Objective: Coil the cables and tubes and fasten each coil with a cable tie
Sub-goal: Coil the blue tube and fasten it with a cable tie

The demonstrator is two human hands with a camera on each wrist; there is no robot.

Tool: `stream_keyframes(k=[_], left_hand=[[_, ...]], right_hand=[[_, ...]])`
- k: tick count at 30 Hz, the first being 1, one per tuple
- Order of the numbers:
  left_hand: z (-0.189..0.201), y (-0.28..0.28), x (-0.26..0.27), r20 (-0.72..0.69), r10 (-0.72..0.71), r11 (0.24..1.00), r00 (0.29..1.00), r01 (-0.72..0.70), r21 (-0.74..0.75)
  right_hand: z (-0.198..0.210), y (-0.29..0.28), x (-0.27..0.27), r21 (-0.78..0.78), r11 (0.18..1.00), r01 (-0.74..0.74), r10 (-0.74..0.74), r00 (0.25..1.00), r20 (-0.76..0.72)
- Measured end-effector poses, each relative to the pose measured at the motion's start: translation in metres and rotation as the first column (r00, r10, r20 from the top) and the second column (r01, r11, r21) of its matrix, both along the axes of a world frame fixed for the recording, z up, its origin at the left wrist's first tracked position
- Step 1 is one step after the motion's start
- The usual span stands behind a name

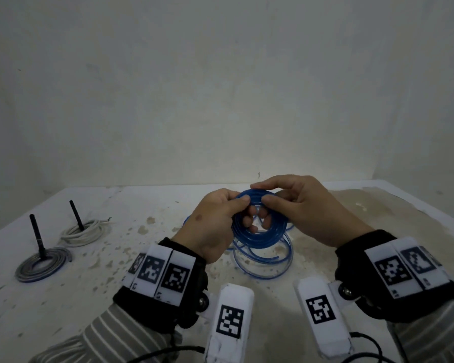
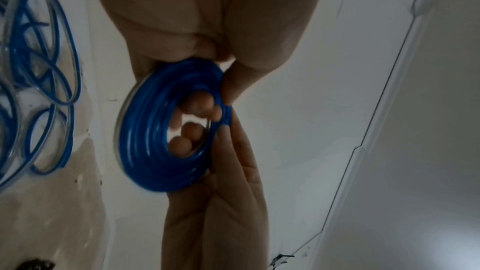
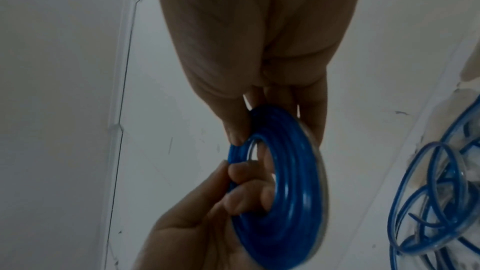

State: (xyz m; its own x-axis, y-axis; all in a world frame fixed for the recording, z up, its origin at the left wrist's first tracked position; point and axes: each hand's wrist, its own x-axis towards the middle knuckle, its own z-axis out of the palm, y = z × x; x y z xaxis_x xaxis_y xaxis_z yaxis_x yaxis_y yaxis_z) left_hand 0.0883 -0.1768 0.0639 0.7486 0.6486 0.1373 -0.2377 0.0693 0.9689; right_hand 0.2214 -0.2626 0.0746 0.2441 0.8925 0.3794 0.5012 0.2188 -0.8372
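Note:
A flat coil of blue tube (image 1: pixel 258 233) is held upright above the table between both hands. My left hand (image 1: pixel 243 208) pinches its upper left rim, thumb in front and fingers through the centre hole. My right hand (image 1: pixel 264 197) pinches the top rim, with its index finger arched over the coil. In the left wrist view the coil (image 2: pixel 153 134) hangs below my left hand (image 2: pixel 221 91). The right wrist view shows the coil (image 3: pixel 293 182) edge-on under my right hand (image 3: pixel 272 110). Loose loops of the blue tube (image 1: pixel 264 260) lie on the table beneath. No cable tie shows.
At the left of the stained white table (image 1: pixel 116 271), a white cable coil (image 1: pixel 83 233) and a grey coil (image 1: pixel 41 264) each lie around a black upright peg. A white wall stands close behind the table's far edge.

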Motion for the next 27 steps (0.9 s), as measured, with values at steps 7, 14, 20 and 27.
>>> stream_keyframes(k=[7, 14, 20, 27], left_hand=[[0.006, 0.005, 0.0, -0.069, -0.116, 0.991, 0.991, 0.111, -0.071], [-0.005, -0.003, 0.021, -0.139, 0.0, 1.0, 0.99, -0.002, -0.009], [-0.015, -0.01, 0.039, -0.167, 0.0, 0.999, 0.986, 0.006, 0.036], [-0.028, -0.014, 0.06, -0.18, -0.096, 0.995, 0.979, 0.097, -0.001]], right_hand=[[-0.003, 0.0, 0.002, -0.02, 0.999, -0.048, 0.048, 0.999, -0.004], [-0.01, -0.004, 0.025, -0.166, 0.984, 0.067, -0.061, 0.997, 0.042], [-0.03, -0.037, 0.102, -0.4, 0.795, 0.457, -0.303, 0.869, 0.39], [-0.061, -0.067, 0.149, -0.59, 0.469, 0.657, -0.085, 0.699, 0.71]])
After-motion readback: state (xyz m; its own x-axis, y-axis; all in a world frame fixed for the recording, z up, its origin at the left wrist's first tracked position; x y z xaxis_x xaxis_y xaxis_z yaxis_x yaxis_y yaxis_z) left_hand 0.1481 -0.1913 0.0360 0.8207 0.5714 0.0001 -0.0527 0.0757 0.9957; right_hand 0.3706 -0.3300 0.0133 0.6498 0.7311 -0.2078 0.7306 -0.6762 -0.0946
